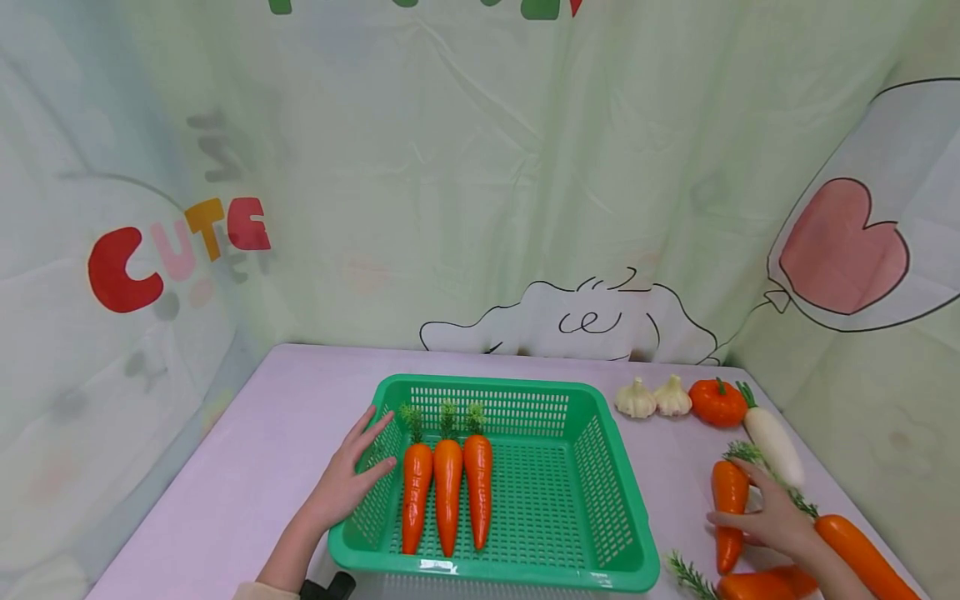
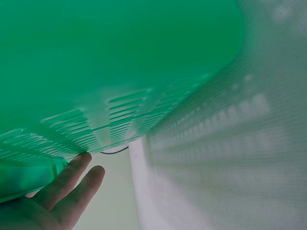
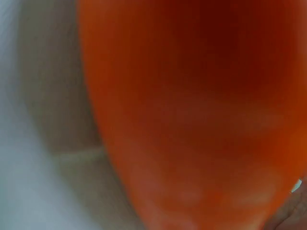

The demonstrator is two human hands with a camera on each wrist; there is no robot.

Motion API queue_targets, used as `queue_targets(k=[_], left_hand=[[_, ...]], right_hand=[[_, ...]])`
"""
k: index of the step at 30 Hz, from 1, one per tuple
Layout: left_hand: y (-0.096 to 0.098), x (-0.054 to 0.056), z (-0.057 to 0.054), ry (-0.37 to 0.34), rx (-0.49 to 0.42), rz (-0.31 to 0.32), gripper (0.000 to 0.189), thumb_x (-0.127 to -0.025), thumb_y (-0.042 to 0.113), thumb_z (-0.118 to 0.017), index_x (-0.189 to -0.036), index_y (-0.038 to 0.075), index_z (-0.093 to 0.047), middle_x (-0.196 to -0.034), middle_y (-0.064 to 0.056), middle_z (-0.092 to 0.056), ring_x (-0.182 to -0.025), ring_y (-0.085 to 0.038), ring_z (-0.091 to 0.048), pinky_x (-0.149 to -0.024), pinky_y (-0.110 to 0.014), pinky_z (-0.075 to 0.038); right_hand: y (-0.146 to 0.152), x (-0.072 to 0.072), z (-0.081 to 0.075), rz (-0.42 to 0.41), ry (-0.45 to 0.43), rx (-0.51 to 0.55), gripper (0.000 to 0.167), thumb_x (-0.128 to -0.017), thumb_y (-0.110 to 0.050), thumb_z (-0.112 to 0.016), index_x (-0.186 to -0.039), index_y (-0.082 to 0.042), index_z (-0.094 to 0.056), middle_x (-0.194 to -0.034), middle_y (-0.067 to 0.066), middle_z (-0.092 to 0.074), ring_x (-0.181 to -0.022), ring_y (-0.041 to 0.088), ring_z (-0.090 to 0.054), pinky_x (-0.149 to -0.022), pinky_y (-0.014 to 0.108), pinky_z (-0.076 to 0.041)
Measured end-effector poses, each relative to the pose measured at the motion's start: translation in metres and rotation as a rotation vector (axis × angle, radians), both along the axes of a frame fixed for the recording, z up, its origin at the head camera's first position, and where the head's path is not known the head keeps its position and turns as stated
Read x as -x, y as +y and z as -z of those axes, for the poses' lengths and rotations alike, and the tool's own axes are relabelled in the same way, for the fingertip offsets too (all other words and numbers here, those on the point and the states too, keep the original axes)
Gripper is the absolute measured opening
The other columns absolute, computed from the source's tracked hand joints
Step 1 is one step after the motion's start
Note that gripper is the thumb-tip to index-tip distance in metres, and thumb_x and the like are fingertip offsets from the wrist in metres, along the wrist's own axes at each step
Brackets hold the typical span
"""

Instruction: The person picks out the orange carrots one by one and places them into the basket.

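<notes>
My left hand (image 1: 347,483) rests at the left rim of a green plastic basket (image 1: 611,500), its fingers spread and fairly straight. From below, the left wrist view shows two of its fingers (image 2: 79,191) along the slotted basket wall (image 2: 120,57). Three orange carrots with leafy tops lie side by side in the basket's left half, the middle carrot (image 1: 447,496) among them. To the right of the basket, my right hand (image 1: 776,521) holds another carrot (image 1: 729,492) between thumb and fingers. That carrot (image 3: 192,115) fills most of the right wrist view.
Two garlic bulbs (image 1: 636,398), an orange-red pumpkin (image 1: 718,403) and a white radish (image 1: 775,446) lie at the table's back right. More carrots lie near my right forearm, one carrot (image 1: 862,550) beyond it and one (image 1: 757,585) nearer the front. Printed curtains (image 1: 480,183) surround the table (image 1: 225,483).
</notes>
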State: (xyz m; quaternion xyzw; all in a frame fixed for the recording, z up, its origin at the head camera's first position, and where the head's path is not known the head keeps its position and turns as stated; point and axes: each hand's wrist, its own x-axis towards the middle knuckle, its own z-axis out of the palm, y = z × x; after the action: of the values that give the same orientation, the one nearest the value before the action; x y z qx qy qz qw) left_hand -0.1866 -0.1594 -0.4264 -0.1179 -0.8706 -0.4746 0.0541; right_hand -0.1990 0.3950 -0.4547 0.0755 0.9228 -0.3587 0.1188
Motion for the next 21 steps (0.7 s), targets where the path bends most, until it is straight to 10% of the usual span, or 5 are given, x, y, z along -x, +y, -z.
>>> queue_targets(k=[12,21], left_hand=[[-0.001,0.001,0.002,0.000,0.002,-0.005,0.060,-0.089,0.034,-0.058,-0.142,0.019,-0.035,-0.152,-0.009,-0.011,-0.135,-0.039,-0.011,-0.095,-0.069,-0.018],[-0.001,0.002,0.003,0.013,0.003,-0.004,0.061,-0.089,0.034,-0.058,-0.143,0.017,-0.034,-0.152,-0.010,-0.011,-0.135,-0.040,-0.012,-0.094,-0.070,-0.018]], right_hand=[[-0.004,0.002,-0.003,0.029,-0.080,0.040,0.118,-0.071,-0.047,-0.074,-0.142,0.002,0.007,-0.128,0.042,-0.010,-0.102,0.053,-0.032,-0.075,0.046,-0.050],[0.028,0.022,0.039,0.083,-0.079,0.136,0.121,-0.070,-0.041,-0.077,-0.144,-0.005,0.011,-0.133,0.042,-0.002,-0.107,0.055,-0.030,-0.070,0.042,-0.053]])
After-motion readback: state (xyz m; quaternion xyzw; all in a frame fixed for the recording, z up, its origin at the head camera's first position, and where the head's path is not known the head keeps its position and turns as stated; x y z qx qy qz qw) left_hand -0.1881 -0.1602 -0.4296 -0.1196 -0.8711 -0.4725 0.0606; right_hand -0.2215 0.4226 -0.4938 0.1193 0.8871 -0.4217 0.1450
